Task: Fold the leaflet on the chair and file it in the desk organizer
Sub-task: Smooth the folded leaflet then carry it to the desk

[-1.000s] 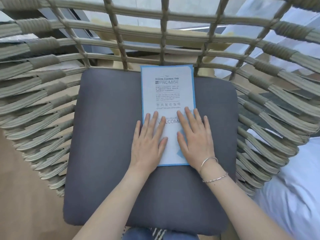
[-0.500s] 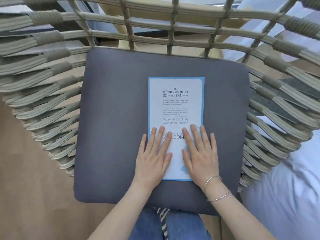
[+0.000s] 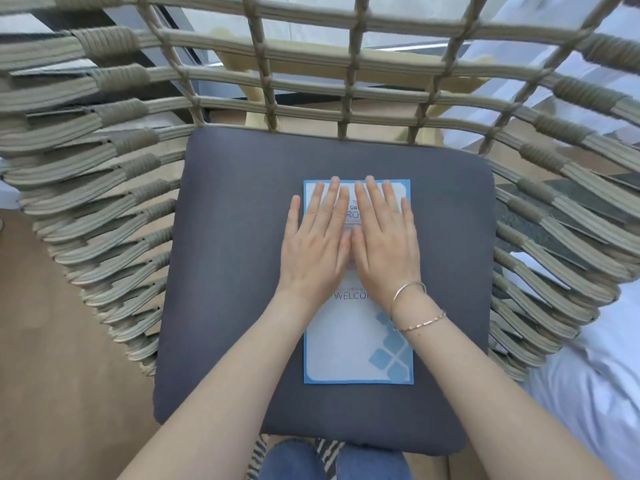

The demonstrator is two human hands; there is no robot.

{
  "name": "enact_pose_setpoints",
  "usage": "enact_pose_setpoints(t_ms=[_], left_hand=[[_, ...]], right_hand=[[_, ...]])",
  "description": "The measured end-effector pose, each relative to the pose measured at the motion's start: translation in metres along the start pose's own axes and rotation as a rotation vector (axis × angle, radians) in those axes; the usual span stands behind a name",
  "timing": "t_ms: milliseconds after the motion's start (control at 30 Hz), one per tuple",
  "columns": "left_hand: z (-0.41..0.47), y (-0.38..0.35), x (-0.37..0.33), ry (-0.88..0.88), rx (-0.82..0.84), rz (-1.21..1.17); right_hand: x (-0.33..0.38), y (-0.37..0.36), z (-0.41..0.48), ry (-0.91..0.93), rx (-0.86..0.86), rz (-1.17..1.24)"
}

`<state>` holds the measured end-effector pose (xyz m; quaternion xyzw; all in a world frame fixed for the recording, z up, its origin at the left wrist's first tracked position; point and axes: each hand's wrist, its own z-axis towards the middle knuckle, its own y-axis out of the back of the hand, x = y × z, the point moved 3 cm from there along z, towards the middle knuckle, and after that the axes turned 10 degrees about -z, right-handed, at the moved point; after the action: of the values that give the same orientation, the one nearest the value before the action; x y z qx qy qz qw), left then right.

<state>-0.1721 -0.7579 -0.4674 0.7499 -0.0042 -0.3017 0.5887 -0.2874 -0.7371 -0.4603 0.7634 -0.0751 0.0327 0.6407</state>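
Note:
A white leaflet (image 3: 349, 344) with a blue border lies flat and unfolded on the dark grey seat cushion (image 3: 228, 271) of a woven chair. My left hand (image 3: 313, 244) and my right hand (image 3: 384, 240) rest palm down, side by side, on the leaflet's upper half, fingers spread and reaching its top edge. They hide most of the printed text there. The lower half with the word WELCOME and blue squares shows below my wrists. Two thin bracelets sit on my right wrist. The desk organizer is not in view.
The chair's woven rope back and sides (image 3: 104, 174) curve around the cushion on three sides. White bedding (image 3: 595, 393) lies at the lower right. Wooden floor (image 3: 52, 341) shows at the left. My jeans-clad knees (image 3: 332, 460) are at the bottom edge.
Both hands have slid up the leaflet from its lower half to its upper half, still pressed flat. The camera has moved so the leaflet sits lower in view.

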Motion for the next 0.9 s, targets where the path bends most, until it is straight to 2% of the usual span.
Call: enact_pose_setpoints(t_ms=[133, 300, 467, 633, 900], left_hand=[[0.004, -0.028, 0.016, -0.025, 0.057, 0.011], [0.005, -0.032, 0.031, -0.113, 0.055, 0.03], [-0.004, -0.031, 0.05, -0.039, 0.006, 0.022], [-0.002, -0.037, 0.053, -0.051, -0.001, 0.036], [-0.01, -0.003, 0.035, -0.019, 0.04, -0.041]], right_hand=[[-0.007, -0.034, 0.005, 0.03, 0.071, -0.07], [-0.027, -0.039, 0.002, 0.032, 0.031, -0.085], [-0.047, -0.042, -0.006, -0.054, -0.019, -0.059], [-0.046, -0.052, -0.004, -0.06, -0.042, -0.067], [-0.042, -0.017, -0.01, -0.07, -0.012, -0.035]])
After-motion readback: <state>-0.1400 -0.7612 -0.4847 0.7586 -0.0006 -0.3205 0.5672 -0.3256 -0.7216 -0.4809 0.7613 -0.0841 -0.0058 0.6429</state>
